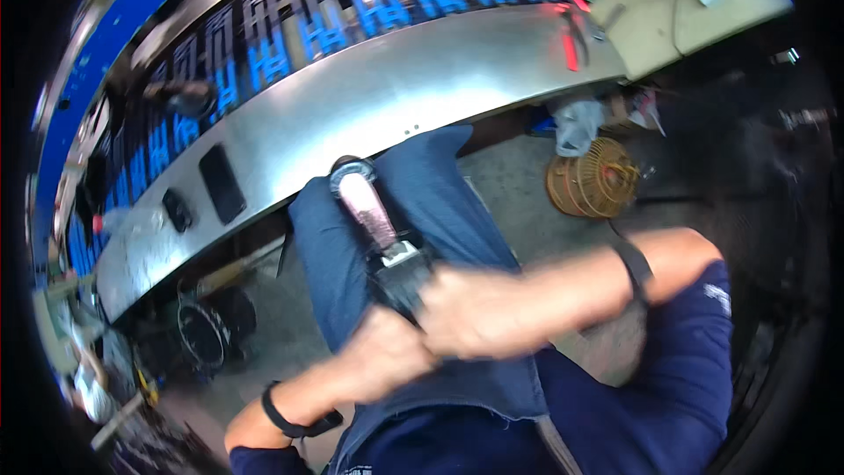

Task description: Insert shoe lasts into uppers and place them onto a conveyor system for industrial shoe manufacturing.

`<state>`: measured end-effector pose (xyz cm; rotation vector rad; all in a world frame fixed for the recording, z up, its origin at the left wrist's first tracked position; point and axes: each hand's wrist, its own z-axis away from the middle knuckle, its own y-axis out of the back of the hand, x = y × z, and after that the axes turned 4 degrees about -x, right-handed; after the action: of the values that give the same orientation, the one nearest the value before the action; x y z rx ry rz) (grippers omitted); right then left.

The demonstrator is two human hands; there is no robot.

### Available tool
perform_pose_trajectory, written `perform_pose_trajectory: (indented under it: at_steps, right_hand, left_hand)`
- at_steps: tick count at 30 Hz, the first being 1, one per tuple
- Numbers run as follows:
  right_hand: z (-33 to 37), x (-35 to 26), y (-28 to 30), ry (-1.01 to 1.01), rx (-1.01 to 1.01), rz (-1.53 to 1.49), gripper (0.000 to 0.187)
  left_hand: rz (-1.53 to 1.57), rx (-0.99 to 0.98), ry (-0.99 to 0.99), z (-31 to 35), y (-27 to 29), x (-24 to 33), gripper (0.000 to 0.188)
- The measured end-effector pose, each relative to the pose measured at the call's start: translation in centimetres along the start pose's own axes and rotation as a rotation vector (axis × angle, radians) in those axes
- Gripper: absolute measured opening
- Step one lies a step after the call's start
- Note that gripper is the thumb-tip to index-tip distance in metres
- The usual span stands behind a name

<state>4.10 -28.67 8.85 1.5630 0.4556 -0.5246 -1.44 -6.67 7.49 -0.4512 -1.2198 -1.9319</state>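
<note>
My right hand closes round the black lower part of a long tool-like thing, whose exact kind I cannot make out. Its upper section is a pinkish, shiny bar with a dark, rounded end. A small silver piece shows where the bar meets the black part. Just below, my left hand is also closed at the black end, pressed against the right hand. Motion blurs both hands, and most fingers are hidden. The thing lies over my lap, its round end near the edge of the metal bench.
On the bench's left lie a dark phone and a small black object. Blue and black racks line its back. Red-handled pliers rest at the right end. A wicker basket and a black fan-like drum stand below.
</note>
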Motion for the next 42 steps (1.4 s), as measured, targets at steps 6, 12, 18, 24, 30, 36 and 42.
perform_pose_trajectory:
  at_steps: [6, 12, 18, 24, 30, 36, 42]
  right_hand:
    - [1.7, 5.1, -2.0, 0.076, 0.158, -0.120, 0.018]
    - [-0.4, 8.0, 0.7, 0.039, 0.279, -0.383, 0.029]
    - [-3.2, 12.0, 4.1, -0.231, 0.402, -0.684, 0.041]
    - [-5.3, 15.0, 3.1, -0.511, 0.406, -0.669, 0.040]
    - [-5.8, 15.3, 2.2, -0.617, 0.401, -0.636, 0.041]
    - [-5.5, 15.9, 0.8, -0.736, 0.547, -0.620, 0.040]
    - [-4.7, 11.9, 1.0, -0.383, 0.587, -1.477, 0.039]
  left_hand:
    - [-0.030, 0.815, -0.150, -1.1, -2.0, -2.9, 0.021]
    - [0.293, 1.018, -0.151, 0.5, -0.7, -6.0, 0.031]
    - [0.848, 1.265, -0.086, 0.8, 2.6, -8.7, 0.038]
    - [1.189, 1.218, 0.155, 0.5, 4.2, -12.2, 0.027]
    - [1.139, 1.213, 0.246, 0.1, 4.4, -13.1, 0.027]
    - [0.778, 1.248, 0.330, -1.2, 5.0, -14.5, 0.033]
    - [0.769, 1.341, 0.158, 1.4, 3.8, -8.9, 0.032]
